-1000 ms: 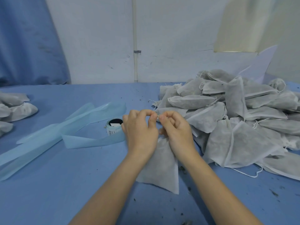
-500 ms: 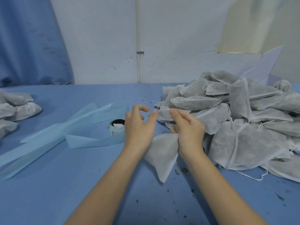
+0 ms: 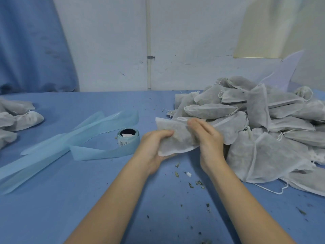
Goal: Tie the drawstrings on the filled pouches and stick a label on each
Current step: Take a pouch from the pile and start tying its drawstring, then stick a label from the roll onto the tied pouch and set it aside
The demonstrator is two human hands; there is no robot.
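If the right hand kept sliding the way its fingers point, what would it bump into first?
The right hand points up-left across the held pouch, so probably more of that pouch; beyond lies bare table. Depth is unclear.

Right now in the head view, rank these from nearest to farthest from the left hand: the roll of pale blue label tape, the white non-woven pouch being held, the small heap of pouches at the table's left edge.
1. White non-woven pouch: gripped in the left hand itself.
2. Roll of pale blue label tape: just to its left.
3. Small heap of pouches: far left table edge.
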